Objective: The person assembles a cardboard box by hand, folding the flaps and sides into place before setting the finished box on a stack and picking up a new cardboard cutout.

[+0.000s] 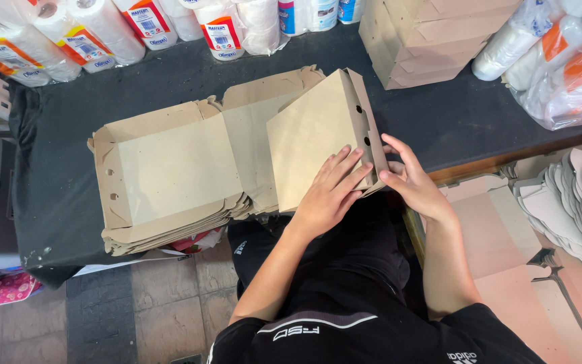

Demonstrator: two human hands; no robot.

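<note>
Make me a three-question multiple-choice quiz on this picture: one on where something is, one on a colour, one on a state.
1. Where is the stack of flat cardboard blanks?
A. left of the hands
B. on the floor
C. on a shelf

2. What colour is the table cover?
A. white
B. dark
C. red

3. What state is the box lid in?
A. torn off
B. crushed flat
C. folded over

Answers: 1 A, it lies left of the left hand. 2 B, the cloth looks near black. 3 C, the left hand presses it while the right hand pinches its side.
</note>
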